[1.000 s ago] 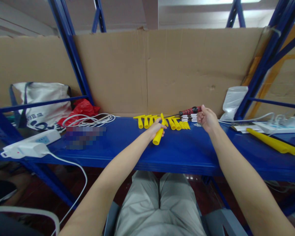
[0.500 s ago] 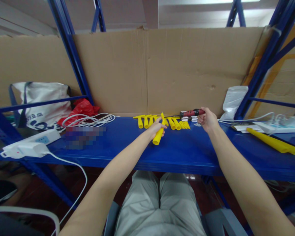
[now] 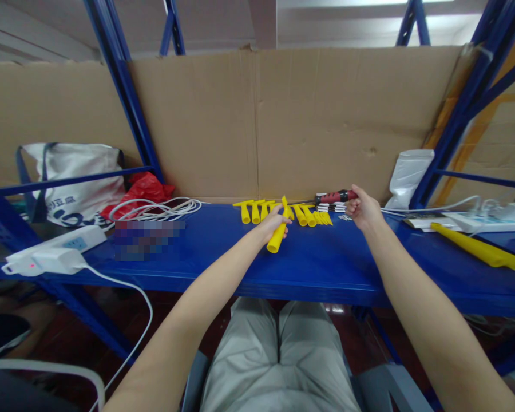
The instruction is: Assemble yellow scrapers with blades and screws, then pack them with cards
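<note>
My left hand (image 3: 271, 225) is closed around a yellow T-shaped plastic piece (image 3: 277, 238), whose hollow tube end points down toward me. In my right hand (image 3: 364, 209) is a screwdriver (image 3: 333, 197) with a red and black handle, gripped at its rear end. Its thin shaft runs left to the head of the yellow piece; whether the tip is in a screw is too small to tell. Behind my left hand, similar yellow pieces (image 3: 256, 214) stand in a row, with more yellow pieces (image 3: 309, 216) to its right. Small white-and-black items (image 3: 332, 206) lie beneath the screwdriver.
Everything rests on a blue shelf (image 3: 223, 252) backed by cardboard (image 3: 317, 114). On the left are a power strip (image 3: 51, 252), a coiled white cable (image 3: 167, 209), a red bag (image 3: 143, 191) and a cloth bag (image 3: 77, 171). Long yellow parts (image 3: 476, 247) lie at the right.
Both hands keep their holds and stay almost in place. My right hand and the screwdriver's rear end have shifted very slightly.
</note>
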The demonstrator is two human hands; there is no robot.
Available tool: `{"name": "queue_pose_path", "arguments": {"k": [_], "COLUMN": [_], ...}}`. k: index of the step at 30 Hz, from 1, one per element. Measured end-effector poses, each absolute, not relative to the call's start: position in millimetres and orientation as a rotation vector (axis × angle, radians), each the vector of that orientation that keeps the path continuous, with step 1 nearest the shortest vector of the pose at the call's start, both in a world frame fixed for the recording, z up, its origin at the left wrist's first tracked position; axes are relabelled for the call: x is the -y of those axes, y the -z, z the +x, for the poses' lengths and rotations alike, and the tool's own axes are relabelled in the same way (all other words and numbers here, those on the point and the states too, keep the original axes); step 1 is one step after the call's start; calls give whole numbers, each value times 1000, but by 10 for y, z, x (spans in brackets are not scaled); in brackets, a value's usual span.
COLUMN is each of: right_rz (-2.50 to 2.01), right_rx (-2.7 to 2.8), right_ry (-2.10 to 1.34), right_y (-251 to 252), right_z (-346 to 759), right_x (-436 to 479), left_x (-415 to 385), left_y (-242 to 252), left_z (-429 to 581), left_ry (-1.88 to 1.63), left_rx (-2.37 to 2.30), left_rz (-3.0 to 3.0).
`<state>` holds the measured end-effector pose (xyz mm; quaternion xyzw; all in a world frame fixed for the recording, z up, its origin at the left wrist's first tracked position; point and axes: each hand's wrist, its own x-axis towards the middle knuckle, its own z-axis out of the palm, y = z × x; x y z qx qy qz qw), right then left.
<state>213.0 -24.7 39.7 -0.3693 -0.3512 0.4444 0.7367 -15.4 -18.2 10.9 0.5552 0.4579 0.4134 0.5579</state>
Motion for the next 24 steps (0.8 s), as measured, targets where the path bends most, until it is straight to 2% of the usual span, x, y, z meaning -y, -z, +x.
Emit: {"name": "queue_pose_path", "arguments": {"k": [8, 13, 24], "right_rz": [-825, -872, -958], "right_rx": [616, 624, 729], "right_ry": [-877, -781, -825], "right_y": [-456, -432, -352], "right_z": [2041, 2089, 1972], "right_x": [295, 249, 250], "left_x": [211, 188, 114], "left_y": [-133, -143, -133], "left_z": [-126, -132, -139], "left_ry": [-1017, -1158, -1230], "left_rx": [-1075, -1146, -1254], "left_rz": [1311, 1294, 1271]}}
